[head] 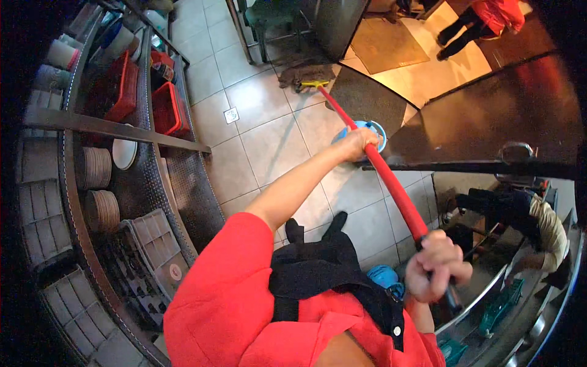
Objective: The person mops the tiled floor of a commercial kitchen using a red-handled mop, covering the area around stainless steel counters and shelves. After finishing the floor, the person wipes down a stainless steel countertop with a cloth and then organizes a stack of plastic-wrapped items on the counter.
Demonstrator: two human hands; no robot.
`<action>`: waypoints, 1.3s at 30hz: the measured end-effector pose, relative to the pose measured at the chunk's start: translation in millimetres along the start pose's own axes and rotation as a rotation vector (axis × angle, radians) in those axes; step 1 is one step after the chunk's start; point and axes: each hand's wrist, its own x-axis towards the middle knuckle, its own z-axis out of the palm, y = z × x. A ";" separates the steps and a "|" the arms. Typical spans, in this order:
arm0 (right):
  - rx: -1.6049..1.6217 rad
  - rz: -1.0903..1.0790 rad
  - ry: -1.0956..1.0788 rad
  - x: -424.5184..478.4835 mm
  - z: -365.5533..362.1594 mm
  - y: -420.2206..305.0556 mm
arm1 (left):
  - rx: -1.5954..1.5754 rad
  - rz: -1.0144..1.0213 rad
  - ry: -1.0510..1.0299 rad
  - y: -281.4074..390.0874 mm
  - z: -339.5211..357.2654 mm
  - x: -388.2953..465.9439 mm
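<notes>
A floor mop has a red pole [396, 186], a yellow clamp [315, 84] and a grey-brown string head [298, 75]. Its head lies on the tiled floor [270, 137] near the dark metal panel. My left hand [359, 143] is wrapped around the middle of the pole, arm stretched out. Close to my body, my right hand [435, 268] grips the dark upper end of the pole. Behind my left hand stands a blue bucket [381, 133], partly hidden by the hand and the pole.
At left, a metal rack [119, 133] bears stacked plates [97, 167], red baskets [168, 110] and grey crates [153, 243]. A floor drain [231, 115] is ahead. Another person [548, 220] bends at the right counter; one in red [495, 18] stands beyond the doorway. A blue container [384, 276] is beside me.
</notes>
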 end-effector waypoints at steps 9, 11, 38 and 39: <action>-0.029 0.027 -0.227 47.0 -0.1 100.4 | 0.127 -0.109 0.140 -86.9 -35.8 62.0; -0.085 0.040 -0.285 79.5 -3.6 101.8 | 0.157 -0.255 0.224 -70.2 -41.8 74.1; 0.403 0.095 -0.498 390.5 130.0 171.7 | 0.282 -0.589 0.023 -177.9 -295.1 63.3; 0.391 0.039 -0.475 399.6 145.7 195.0 | 0.332 -0.741 -0.026 -167.3 -315.7 61.5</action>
